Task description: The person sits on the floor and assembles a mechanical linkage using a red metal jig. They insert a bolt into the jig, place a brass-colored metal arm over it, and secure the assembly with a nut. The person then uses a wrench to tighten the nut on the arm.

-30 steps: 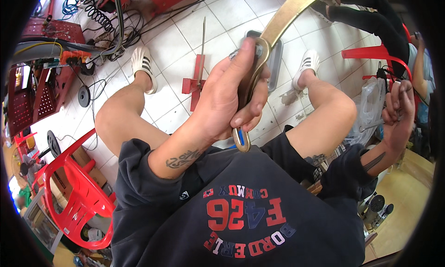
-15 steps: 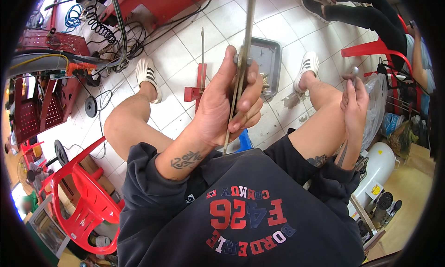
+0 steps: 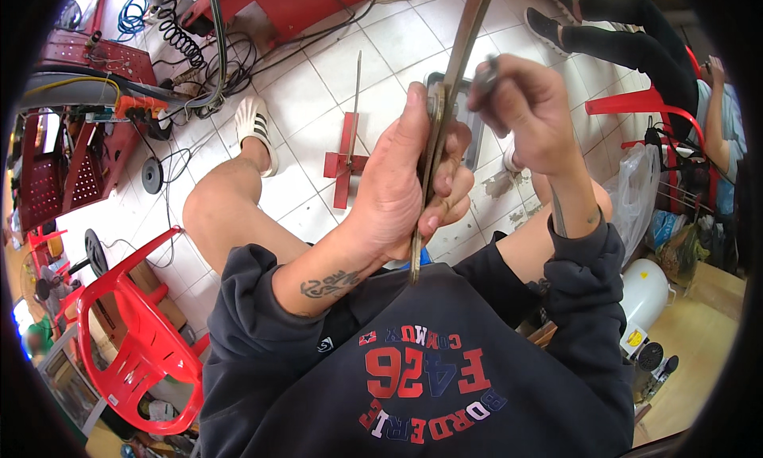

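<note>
In front of my chest, my left hand (image 3: 397,184) is closed around long flat metal bars (image 3: 470,32) that lie together and slant up toward the top edge. Beside my left thumb, a bolt (image 3: 433,102) sits crosswise at the bars. My right hand (image 3: 540,116) is raised just right of the bars, its fingertips pinching a small dark metal piece (image 3: 486,78). That piece is blurred, and its exact kind is unclear. A small gap separates it from the bars.
A grey metal tray (image 3: 478,140) lies on the tiled floor behind my hands, partly hidden. Left of it stands a red metal stand (image 3: 343,168) with an upright rod. A red plastic chair (image 3: 131,355) is at my left. Another person's legs (image 3: 616,52) show at the far right.
My right hand has come up and left from beside my right knee to the bars, with the small metal piece. My left hand and the bars have shifted slightly right, and the bars tilt more.
</note>
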The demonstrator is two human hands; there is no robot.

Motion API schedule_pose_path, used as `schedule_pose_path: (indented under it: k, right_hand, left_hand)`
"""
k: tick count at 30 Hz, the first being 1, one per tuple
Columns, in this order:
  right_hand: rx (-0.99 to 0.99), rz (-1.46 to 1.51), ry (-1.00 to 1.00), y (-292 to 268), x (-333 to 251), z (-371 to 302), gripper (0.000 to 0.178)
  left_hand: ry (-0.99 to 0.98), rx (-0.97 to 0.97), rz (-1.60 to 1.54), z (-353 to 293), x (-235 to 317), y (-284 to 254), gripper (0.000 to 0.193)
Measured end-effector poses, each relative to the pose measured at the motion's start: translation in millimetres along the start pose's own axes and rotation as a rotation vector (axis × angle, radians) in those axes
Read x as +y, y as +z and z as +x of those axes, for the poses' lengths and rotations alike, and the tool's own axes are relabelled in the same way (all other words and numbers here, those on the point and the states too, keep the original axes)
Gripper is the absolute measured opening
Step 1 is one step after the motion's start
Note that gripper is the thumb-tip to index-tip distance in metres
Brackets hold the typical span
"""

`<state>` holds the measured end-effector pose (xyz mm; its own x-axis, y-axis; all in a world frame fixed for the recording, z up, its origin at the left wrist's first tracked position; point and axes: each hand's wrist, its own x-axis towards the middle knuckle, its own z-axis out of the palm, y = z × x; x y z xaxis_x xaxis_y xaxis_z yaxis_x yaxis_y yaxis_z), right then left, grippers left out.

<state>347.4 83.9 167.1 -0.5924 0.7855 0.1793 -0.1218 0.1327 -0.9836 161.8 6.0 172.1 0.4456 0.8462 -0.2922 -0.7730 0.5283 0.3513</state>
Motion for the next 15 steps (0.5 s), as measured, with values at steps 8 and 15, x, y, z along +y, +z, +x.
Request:
schedule_pose_path:
  k: [8,15]
  right_hand:
    - [0.118,0.019,0.048,21,14,-7,0.029]
    - [0.198,-0.121,-0.063,31,10,-11,0.021]
  left_hand:
    - [-0.019,0.082,0.006,3,-5,-3,0.062]
    - [0.012,0.175,0.167,14,-13,-3,0.057]
